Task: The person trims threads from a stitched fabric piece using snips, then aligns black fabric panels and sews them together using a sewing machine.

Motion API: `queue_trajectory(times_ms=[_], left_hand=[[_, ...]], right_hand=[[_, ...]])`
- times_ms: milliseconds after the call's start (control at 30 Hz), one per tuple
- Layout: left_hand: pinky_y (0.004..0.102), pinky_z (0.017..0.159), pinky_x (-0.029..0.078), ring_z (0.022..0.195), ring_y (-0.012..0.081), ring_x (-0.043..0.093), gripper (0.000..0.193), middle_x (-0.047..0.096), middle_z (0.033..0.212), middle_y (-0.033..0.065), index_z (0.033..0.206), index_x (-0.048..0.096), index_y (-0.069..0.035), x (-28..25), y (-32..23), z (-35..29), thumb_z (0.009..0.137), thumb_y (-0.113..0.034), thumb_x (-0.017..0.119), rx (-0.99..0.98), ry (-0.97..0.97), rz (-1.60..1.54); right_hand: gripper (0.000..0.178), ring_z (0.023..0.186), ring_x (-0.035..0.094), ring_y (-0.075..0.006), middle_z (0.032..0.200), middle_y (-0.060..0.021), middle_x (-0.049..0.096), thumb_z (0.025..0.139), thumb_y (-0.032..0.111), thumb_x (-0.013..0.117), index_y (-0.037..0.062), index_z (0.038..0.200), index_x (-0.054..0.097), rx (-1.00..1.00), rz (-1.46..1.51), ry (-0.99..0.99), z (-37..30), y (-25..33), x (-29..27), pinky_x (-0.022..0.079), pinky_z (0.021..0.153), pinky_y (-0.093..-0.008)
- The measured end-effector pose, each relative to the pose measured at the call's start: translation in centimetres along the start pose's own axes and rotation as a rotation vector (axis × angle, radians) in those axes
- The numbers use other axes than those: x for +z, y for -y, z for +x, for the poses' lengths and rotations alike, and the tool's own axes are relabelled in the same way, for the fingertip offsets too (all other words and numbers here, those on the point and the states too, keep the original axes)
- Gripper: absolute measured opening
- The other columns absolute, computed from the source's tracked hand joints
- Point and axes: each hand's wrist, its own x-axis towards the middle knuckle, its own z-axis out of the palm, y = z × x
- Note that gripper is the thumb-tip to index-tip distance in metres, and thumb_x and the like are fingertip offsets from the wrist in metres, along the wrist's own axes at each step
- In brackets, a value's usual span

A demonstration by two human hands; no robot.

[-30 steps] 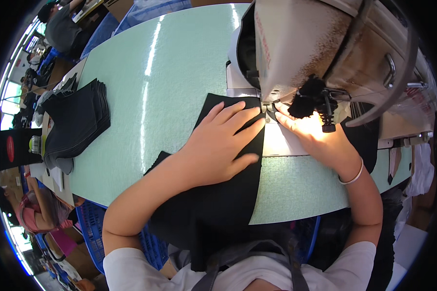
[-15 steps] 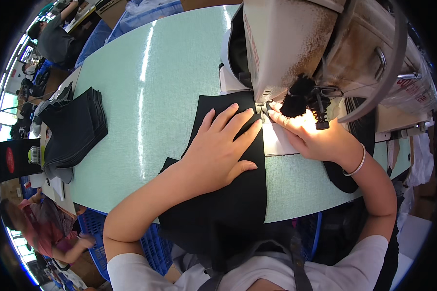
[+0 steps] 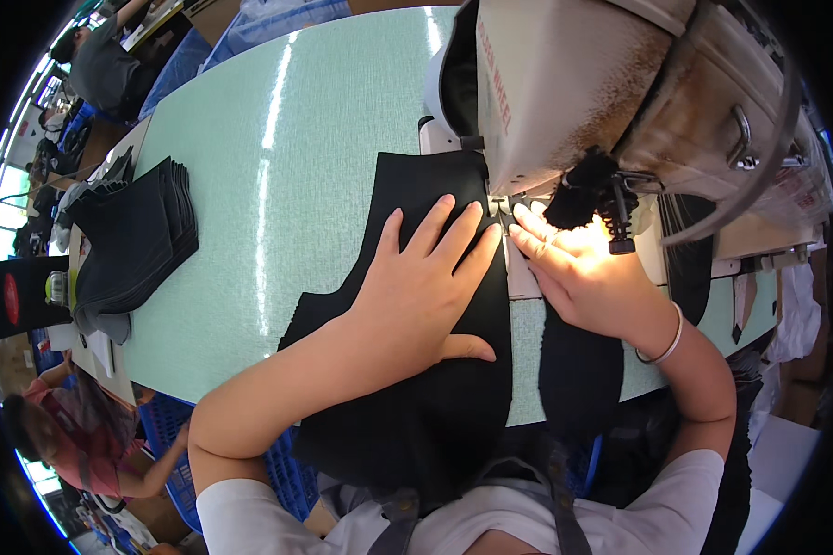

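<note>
A large black fabric panel (image 3: 435,402) lies on the pale green table, its upper right edge at the presser foot (image 3: 498,205) of a sewing machine (image 3: 565,92). Flat on this panel rests my left hand (image 3: 412,301), fingers spread. My right hand (image 3: 588,282) is under the machine head in bright lamp light, fingertips drawn together just right of the foot. From below that hand a narrower black fabric piece (image 3: 580,370) hangs toward the table's near edge. My right fingers appear closed on its upper end, which is mostly hidden.
A stack of cut black pieces (image 3: 143,240) lies at the left of the table (image 3: 222,231). More black fabric (image 3: 692,240) hangs over the machine's right side. Blue baskets (image 3: 287,481) stand below the near edge. A co-worker in a red top (image 3: 125,476) is at the lower left.
The large panel has shifted slightly away from me under my left hand. The narrower black piece now shows below my right hand, having come in from the right.
</note>
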Motion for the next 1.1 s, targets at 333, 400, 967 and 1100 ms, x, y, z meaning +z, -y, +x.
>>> queue_trajectory(times_ms=[333, 400, 967, 1100], left_hand=[[0.054, 0.104, 0.038, 0.134, 0.0379, 0.037, 0.094, 0.043, 0.136, 0.0181, 0.138, 0.044, -0.002, 0.2, -0.7, -0.2, 0.065, -0.047, 0.081, -0.023, 0.009, -0.004], [0.0543, 0.102, 0.04, 0.134, 0.0388, 0.037, 0.095, 0.042, 0.138, 0.0182, 0.139, 0.044, -0.002, -0.5, -1.2, -0.5, 0.064, -0.045, 0.083, -0.042, 0.04, 0.007], [0.0594, 0.102, 0.041, 0.136, 0.0378, 0.037, 0.085, 0.043, 0.141, 0.0174, 0.133, 0.052, -0.008, -0.2, 2.1, 0.4, 0.064, -0.048, 0.082, 0.086, -0.027, -0.006], [0.0595, 0.1, 0.041, 0.135, 0.0369, 0.039, 0.086, 0.043, 0.141, 0.0175, 0.133, 0.052, -0.008, -0.4, 2.3, 0.5, 0.063, -0.048, 0.082, 0.086, -0.068, -0.039]], right_hand=[[0.029, 0.066, 0.067, -0.018, 0.092, -0.0049, 0.072, 0.085, 0.015, 0.067, 0.007, 0.113, 0.068, -0.087, -0.031, -0.391, 0.6, 0.5, 1.7, 0.049, 0.058, -0.0343], [0.027, 0.071, 0.068, -0.0197, 0.096, -0.0077, 0.072, 0.084, 0.016, 0.07, 0.0035, 0.108, 0.068, -0.002, 0.046, -0.353, 0.3, 0.9, 1.7, 0.051, 0.062, -0.0329], [0.029, 0.081, 0.068, -0.0233, 0.1, -0.0114, 0.069, 0.082, 0.013, 0.072, -0.0004, 0.107, 0.067, -0.011, -0.01, -0.337, 0.8, 2.0, 0.4, 0.053, 0.066, -0.0332], [0.028, 0.085, 0.067, -0.0253, 0.097, -0.0114, 0.068, 0.081, 0.013, 0.072, 0.0009, 0.107, 0.068, -0.017, -0.049, -0.364, 0.8, 1.7, 1.2, 0.052, 0.069, -0.0343]])
